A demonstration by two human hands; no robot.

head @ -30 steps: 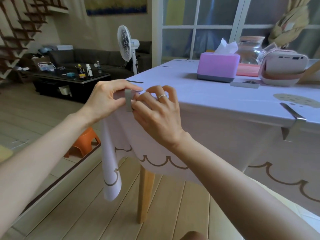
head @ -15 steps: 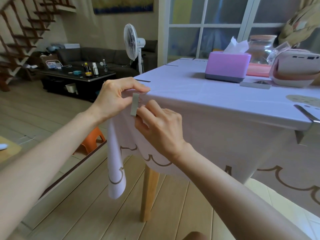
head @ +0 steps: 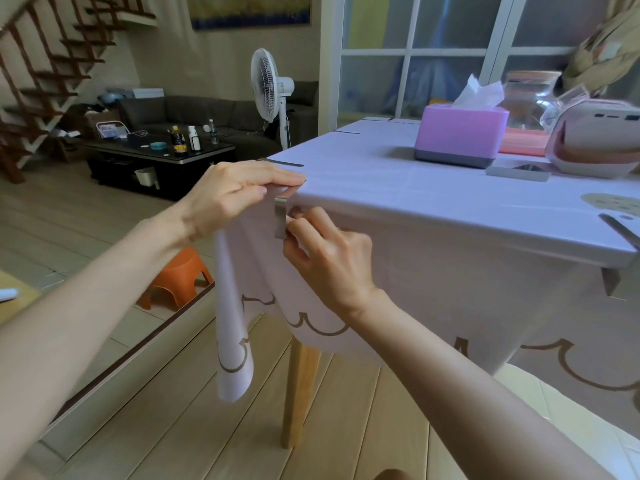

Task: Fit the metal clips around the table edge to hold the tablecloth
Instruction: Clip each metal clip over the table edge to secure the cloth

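A pale lilac tablecloth (head: 433, 202) with a brown scallop border covers the table and hangs over its sides. At the near left corner a grey metal clip (head: 280, 216) hangs over the table edge. My left hand (head: 232, 195) lies on top of the corner, with its fingers over the clip's upper arm. My right hand (head: 329, 258) pinches the clip's lower part from the right, fingers curled. Another metal clip (head: 620, 237) sits on the front edge at the far right. A loose clip (head: 517, 172) lies on the tabletop.
On the table stand a purple tissue box (head: 460, 136), a glass jar (head: 530, 98) and a white-and-pink device (head: 595, 140). An orange stool (head: 180, 278) stands on the floor to the left. Behind are a fan (head: 268, 84), a black coffee table (head: 156, 157) and a wooden table leg (head: 299, 393).
The clip has slid down over the corner edge. My right hand has dropped from the tabletop to the clip's lower part. The view has shifted slightly right.
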